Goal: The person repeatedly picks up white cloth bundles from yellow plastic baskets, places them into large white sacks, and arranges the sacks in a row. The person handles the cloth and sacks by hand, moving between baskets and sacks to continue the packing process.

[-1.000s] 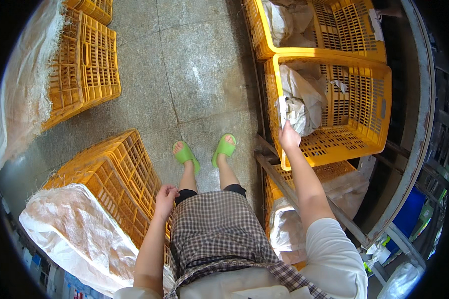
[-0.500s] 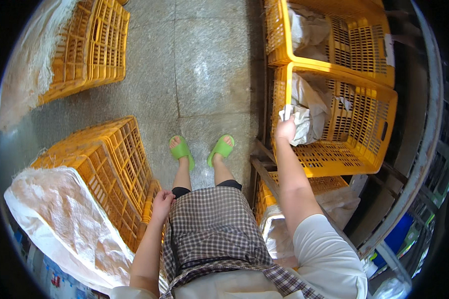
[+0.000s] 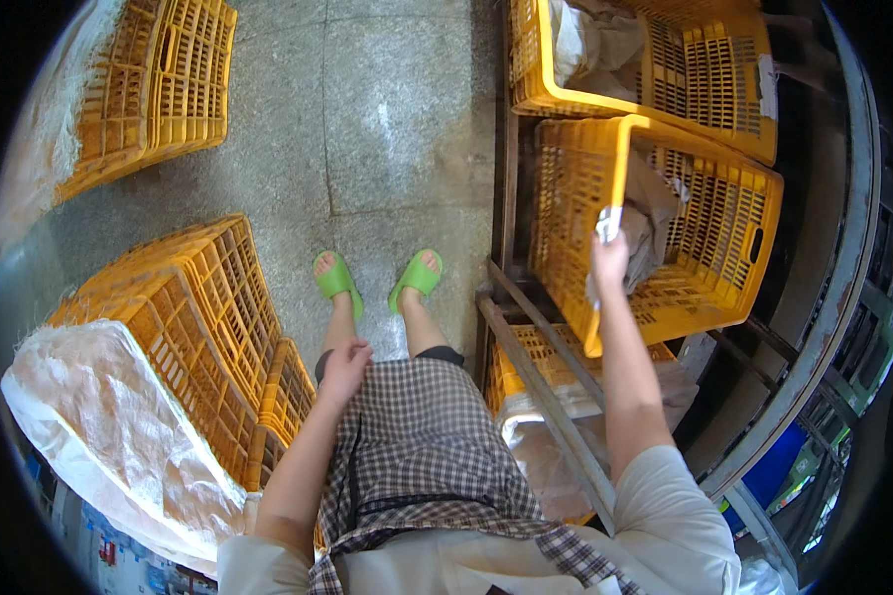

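Observation:
My right hand [image 3: 610, 263] is closed on the left rim of a yellow plastic crate [image 3: 571, 213], beside a white label. This crate sits tilted on a metal rack, its left rim raised and its slotted outer wall showing. Crumpled greyish sacking [image 3: 650, 213] lies inside, partly hidden by the rim and my hand. My left hand [image 3: 345, 369] hangs before my checked apron near my thigh, fingers loosely bent and holding nothing that I can see.
Another yellow crate [image 3: 536, 94] with sacking stands just beyond. Metal rack bars [image 3: 556, 407] run below my right arm, over a lower crate [image 3: 511, 372]. At left are stacked yellow crates [image 3: 223, 288] topped with a white woven sack [image 3: 119, 397], and a farther stack [image 3: 184, 89].
The gripped crate has tipped to the right, its left rim rising with my right hand. My left hand has moved slightly up and inward. The whole view has shifted a little.

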`<act>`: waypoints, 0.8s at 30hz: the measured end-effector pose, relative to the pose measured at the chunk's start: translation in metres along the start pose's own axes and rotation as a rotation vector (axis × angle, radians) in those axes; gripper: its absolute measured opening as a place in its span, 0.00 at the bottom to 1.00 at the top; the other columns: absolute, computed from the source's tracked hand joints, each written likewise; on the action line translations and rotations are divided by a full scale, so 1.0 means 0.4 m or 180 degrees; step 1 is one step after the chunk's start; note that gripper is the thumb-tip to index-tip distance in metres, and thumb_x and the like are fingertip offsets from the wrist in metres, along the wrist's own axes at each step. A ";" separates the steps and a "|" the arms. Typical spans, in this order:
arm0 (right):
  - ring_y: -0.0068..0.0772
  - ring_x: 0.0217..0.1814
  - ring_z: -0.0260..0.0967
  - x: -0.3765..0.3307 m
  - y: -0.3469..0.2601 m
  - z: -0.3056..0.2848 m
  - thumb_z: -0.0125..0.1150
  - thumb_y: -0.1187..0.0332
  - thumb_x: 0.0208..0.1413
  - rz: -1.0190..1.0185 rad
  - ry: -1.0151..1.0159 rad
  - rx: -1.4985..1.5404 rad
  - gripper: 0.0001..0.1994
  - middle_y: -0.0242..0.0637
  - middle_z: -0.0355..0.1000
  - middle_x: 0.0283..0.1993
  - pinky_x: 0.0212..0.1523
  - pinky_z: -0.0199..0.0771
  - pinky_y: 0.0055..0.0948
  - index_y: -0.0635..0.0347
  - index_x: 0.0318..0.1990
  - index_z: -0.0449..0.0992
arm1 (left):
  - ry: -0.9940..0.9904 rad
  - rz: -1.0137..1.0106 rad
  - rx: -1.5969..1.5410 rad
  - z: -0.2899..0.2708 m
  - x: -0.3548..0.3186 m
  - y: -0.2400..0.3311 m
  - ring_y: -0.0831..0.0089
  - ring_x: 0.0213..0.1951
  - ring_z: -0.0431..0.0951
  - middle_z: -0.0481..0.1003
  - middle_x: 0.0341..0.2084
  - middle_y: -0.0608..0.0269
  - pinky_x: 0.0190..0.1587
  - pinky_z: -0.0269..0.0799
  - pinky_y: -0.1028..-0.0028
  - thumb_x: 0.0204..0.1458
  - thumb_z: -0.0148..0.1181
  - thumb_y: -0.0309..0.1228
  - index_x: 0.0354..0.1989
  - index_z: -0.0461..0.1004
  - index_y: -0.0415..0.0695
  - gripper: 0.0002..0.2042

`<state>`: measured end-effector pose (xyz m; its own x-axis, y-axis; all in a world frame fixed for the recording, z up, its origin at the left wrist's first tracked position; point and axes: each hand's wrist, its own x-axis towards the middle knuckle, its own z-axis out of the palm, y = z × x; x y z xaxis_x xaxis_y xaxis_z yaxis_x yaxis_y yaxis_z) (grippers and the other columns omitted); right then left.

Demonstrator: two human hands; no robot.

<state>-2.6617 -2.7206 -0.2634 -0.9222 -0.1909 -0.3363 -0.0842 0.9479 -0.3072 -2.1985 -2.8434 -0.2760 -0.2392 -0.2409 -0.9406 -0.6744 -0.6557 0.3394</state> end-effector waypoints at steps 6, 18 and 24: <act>0.32 0.43 0.66 -0.220 -0.186 0.166 0.58 0.72 0.49 -0.0757 -0.1867 0.1500 0.23 0.40 0.68 0.41 0.47 0.67 0.30 0.67 0.53 0.61 | -0.0591 0.0805 -0.1058 0.251 0.121 0.234 0.70 0.51 0.67 0.67 0.50 0.56 0.51 0.64 0.72 0.57 0.51 0.36 0.56 0.58 0.40 0.21; 0.50 0.67 0.46 -0.114 -0.127 0.464 0.58 0.57 0.50 -0.0412 -0.0370 0.0005 0.33 0.53 0.50 0.64 0.66 0.44 0.40 0.63 0.61 0.55 | 0.0574 0.0698 -0.1476 -0.010 0.271 0.291 0.77 0.36 0.67 0.69 0.36 0.68 0.43 0.66 0.71 0.57 0.52 0.40 0.45 0.66 0.43 0.14; 0.47 0.69 0.45 0.079 -0.160 0.658 0.62 0.55 0.45 0.0248 -0.0647 -0.0524 0.41 0.52 0.44 0.67 0.66 0.45 0.42 0.62 0.64 0.51 | 0.0890 0.0413 -0.1509 -0.144 0.370 0.242 0.78 0.35 0.65 0.67 0.34 0.68 0.41 0.65 0.74 0.59 0.49 0.40 0.44 0.66 0.41 0.14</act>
<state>-2.5862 -2.8543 -0.4889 -0.8350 -0.1474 -0.5301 -0.0916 0.9873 -0.1301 -2.2589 -2.9837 -0.3821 -0.0615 -0.4792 -0.8755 -0.2489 -0.8421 0.4784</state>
